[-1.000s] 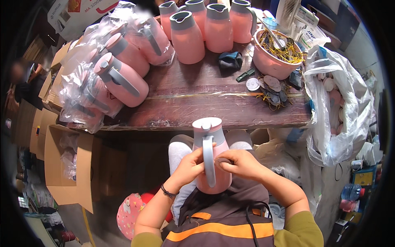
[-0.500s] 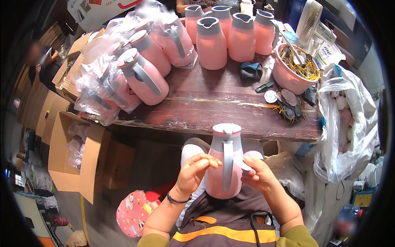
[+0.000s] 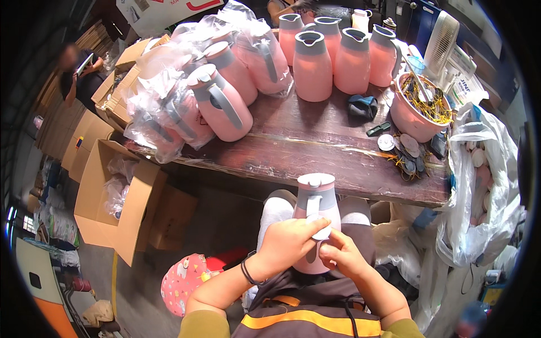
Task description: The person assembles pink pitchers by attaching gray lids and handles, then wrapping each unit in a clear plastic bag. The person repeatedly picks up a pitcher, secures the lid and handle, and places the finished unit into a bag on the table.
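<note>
Left hand (image 3: 287,242) is wrapped over the front of a pink jug (image 3: 315,217) on the lap, fingers closed on its grey handle; right hand (image 3: 344,256) pinches it at 3 o'clock. Up at 12, four bare pink jugs (image 3: 332,53) stand on the wooden table (image 3: 315,149). At 1, a pink bowl (image 3: 414,115) holds yellow ties. At 9, an open cardboard box (image 3: 110,194) holds plastic bags.
</note>
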### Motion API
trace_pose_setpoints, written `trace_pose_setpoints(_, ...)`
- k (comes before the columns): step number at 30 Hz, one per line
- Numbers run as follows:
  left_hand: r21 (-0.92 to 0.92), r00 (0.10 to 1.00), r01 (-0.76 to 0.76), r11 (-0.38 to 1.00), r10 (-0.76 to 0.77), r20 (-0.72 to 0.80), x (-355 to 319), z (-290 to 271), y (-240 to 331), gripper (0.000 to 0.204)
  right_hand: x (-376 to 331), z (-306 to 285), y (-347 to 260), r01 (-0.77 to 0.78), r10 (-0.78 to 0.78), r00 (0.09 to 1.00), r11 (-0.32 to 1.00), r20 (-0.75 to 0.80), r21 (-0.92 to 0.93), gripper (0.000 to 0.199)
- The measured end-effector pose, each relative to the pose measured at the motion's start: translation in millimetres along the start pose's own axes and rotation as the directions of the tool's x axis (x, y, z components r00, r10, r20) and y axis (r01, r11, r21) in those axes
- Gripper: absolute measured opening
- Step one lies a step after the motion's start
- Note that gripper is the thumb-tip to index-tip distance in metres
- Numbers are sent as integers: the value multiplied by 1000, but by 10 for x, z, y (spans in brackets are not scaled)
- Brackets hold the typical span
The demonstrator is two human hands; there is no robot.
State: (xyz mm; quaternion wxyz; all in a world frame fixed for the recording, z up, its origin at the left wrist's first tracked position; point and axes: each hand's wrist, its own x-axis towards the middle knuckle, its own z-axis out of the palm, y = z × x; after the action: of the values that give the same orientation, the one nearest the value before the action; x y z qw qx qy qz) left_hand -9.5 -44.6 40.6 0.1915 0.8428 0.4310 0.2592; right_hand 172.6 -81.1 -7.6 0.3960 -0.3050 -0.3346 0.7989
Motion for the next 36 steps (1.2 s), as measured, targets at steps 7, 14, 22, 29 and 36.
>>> trace_pose_setpoints(7,410,998,2,912,26,-64,165,-96,27,37,-63,119,130,-58,54,998,993,-45,-100,13)
trace_pose_setpoints(14,134,973,58,989,-26,-228,104,13,48,26,107,293,132,111,-105,985,993,-137,37,42)
trace_pose_setpoints(22,-129,971,-98,987,66,-232,157,-3,-203,9,134,-77,-43,335,-288,915,933,-282,134,15)
trace_pose_setpoints(29,-775,837,273,570,-538,-100,55,349,-385,20,199,6,137,243,-267,886,964,-378,-112,42)
trace_pose_setpoints(36,-817,773,134,561,-575,-268,354,150,-810,17,29,57,46,169,-174,919,985,-354,-46,42)
